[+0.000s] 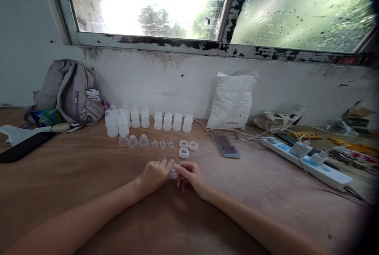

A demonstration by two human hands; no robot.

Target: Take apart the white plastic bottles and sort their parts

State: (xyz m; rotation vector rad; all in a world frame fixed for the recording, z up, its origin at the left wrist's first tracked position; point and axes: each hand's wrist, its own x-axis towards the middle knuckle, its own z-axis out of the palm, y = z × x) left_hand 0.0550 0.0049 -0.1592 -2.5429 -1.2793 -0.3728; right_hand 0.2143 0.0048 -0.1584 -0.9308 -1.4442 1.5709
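Observation:
Both hands meet over the table's middle around a small clear plastic piece. My left hand has its fingers curled round the piece's left side. My right hand pinches it from the right with thumb and fingers; much of it is hidden. Beyond the hands lie three white rings, three clear nipples and three clear domed caps. Behind them stand several frosted bottles without tops. Further left are several bottles with covered tops.
A grey backpack and a black flat object are at the left. A white padded bag leans on the wall. A blurred phone-like item and a white power strip with cables lie right. The wooden table runs below the window.

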